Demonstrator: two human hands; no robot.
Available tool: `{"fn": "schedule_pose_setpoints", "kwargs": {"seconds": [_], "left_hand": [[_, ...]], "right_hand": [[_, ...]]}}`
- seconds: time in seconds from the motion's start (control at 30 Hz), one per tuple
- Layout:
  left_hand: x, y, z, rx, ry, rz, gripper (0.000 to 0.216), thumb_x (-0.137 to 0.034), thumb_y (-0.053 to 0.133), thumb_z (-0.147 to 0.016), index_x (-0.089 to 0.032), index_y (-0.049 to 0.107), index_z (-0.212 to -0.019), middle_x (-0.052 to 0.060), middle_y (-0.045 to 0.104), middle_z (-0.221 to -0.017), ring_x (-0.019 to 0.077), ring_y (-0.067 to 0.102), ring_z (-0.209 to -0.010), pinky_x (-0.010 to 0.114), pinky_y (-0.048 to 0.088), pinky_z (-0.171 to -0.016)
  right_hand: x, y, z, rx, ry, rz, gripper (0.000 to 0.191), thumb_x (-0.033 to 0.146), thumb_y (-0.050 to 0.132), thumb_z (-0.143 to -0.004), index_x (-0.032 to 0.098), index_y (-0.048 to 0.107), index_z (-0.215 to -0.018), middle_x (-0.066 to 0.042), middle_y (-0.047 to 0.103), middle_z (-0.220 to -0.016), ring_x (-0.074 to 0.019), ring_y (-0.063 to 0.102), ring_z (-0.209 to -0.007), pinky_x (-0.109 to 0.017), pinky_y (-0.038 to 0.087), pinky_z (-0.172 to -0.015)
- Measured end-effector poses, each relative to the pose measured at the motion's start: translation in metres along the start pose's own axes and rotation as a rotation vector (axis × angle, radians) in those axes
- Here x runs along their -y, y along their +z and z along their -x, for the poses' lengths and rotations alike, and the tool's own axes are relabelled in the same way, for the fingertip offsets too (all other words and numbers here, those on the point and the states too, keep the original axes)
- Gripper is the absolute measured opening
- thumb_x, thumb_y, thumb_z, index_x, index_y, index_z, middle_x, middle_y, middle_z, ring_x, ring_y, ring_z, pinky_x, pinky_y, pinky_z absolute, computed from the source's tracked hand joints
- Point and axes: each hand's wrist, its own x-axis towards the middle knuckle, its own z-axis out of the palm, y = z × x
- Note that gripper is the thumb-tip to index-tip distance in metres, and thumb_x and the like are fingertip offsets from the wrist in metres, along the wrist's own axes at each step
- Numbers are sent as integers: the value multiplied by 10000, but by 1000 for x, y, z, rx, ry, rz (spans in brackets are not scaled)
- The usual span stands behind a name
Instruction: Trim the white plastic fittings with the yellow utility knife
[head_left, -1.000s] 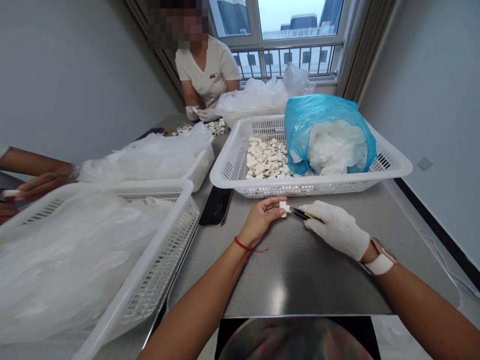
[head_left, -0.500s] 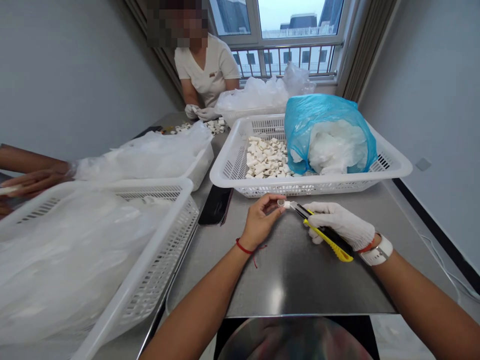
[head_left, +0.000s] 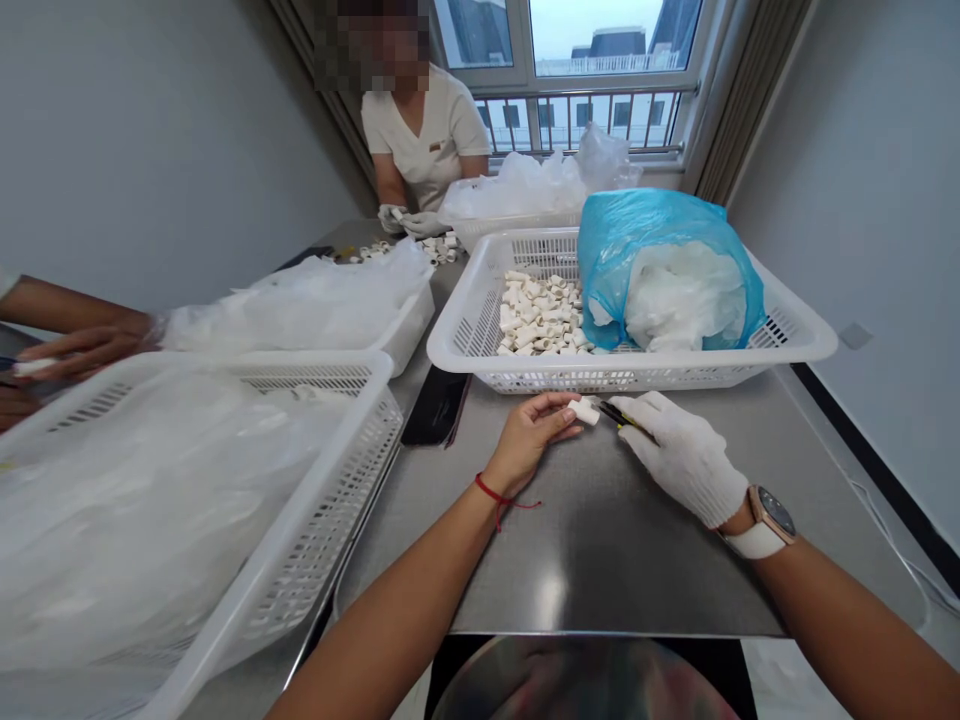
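Between the thumb and fingers of my left hand (head_left: 531,440) is a small white tube-shaped fitting (head_left: 584,411), its side turned toward me. My right hand (head_left: 679,450), in a white knitted glove, is closed around a utility knife (head_left: 624,416). Only the knife's black front and a little yellow show; the glove covers the rest. The knife's tip points left and lies at the right end of the fitting; whether it touches cannot be made out. Both hands are above the metal table (head_left: 555,560), in front of a white basket (head_left: 630,375).
Many white fittings (head_left: 544,315) and a blue plastic bag (head_left: 660,220) lie in that basket. A phone (head_left: 436,408) rests left of my hands. Bag-filled baskets (head_left: 281,560) stand at left. A co-worker (head_left: 427,130) sits across; another person's hands (head_left: 82,350) are at far left.
My right hand has rolled over, so its back faces up and the knife's yellow handle is mostly covered. The fitting has turned from showing its open end to showing its side.
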Motion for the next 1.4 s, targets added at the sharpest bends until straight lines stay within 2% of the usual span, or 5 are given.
{"fn": "schedule_pose_setpoints", "kwargs": {"seconds": [0.2,0.37,0.5,0.7,1.4], "left_hand": [[0,-3,-2,-36,47,-39,278,-287,803,-667,-163,748,-910,54,720,-963,155,661,-843,286,565,-789],[0,-4,-2,-14,62,-71,278,-280,797,-677,-170,753,-929,58,728,-952,175,670,-865,300,568,-798],[0,-4,-1,-20,76,-95,301,-301,796,-677,-168,749,-943,64,727,-975,186,672,-873,328,566,-818],[0,-4,-1,-5,73,-106,332,-319,802,-669,-164,744,-957,74,732,-967,219,679,-897,388,562,-854],[-4,-2,1,-11,94,-105,261,-280,786,-685,-161,742,-912,66,727,-946,184,677,-845,331,576,-788]], "right_hand": [[-1,-3,1,41,-99,6,363,319,411,-963,276,558,-1292,-26,643,-1105,-156,629,-836,-254,448,-640],[-1,-5,0,7,-45,45,362,325,405,-965,260,570,-1281,-45,642,-1121,-160,631,-852,-251,448,-645],[-2,-4,0,30,-90,23,360,315,421,-958,270,562,-1286,-29,646,-1098,-152,630,-841,-246,448,-639],[-4,-4,0,-28,-79,45,343,311,440,-956,244,578,-1262,-36,642,-1093,-151,628,-831,-250,451,-628],[-3,-2,1,-46,-103,58,338,314,437,-961,249,577,-1262,-31,653,-1093,-145,628,-826,-239,441,-620]]}}
